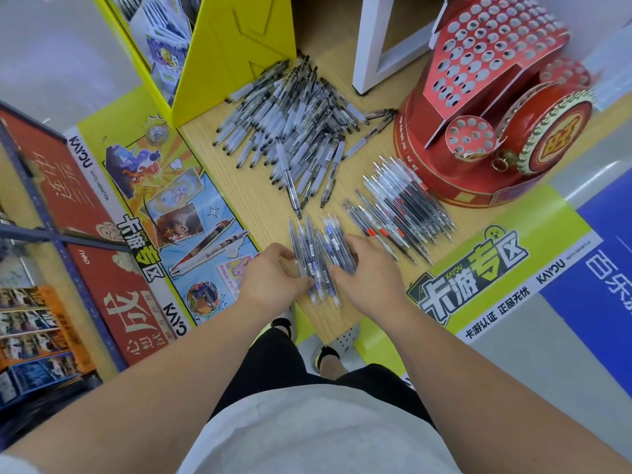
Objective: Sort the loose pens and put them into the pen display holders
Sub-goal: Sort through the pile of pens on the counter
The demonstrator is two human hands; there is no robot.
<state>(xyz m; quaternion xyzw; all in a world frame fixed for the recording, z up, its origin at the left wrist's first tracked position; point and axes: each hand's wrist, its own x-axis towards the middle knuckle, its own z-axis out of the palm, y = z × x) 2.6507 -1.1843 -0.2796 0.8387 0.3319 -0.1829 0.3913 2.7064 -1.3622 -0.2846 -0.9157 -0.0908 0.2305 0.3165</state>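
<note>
On the wooden tabletop [260, 200] lie three groups of pens. A big loose heap of black-tipped pens [294, 131] fills the far middle. A neater row of clear pens with red and black parts [403, 206] lies to the right. A small bundle of clear blue-accented pens [318, 251] sits near the front edge. My left hand [273, 275] grips this bundle from the left, and my right hand [366, 268] curls over it from the right. The red drum-shaped pen display holder [489, 97], full of empty round holes, stands at the far right.
A yellow cardboard display stand [219, 53] rises at the back left. A white frame [372, 46] stands behind the heap. Printed posters cover the table sides, and shelves of boxed goods [30, 336] are at the lower left. My feet show below the table's front edge.
</note>
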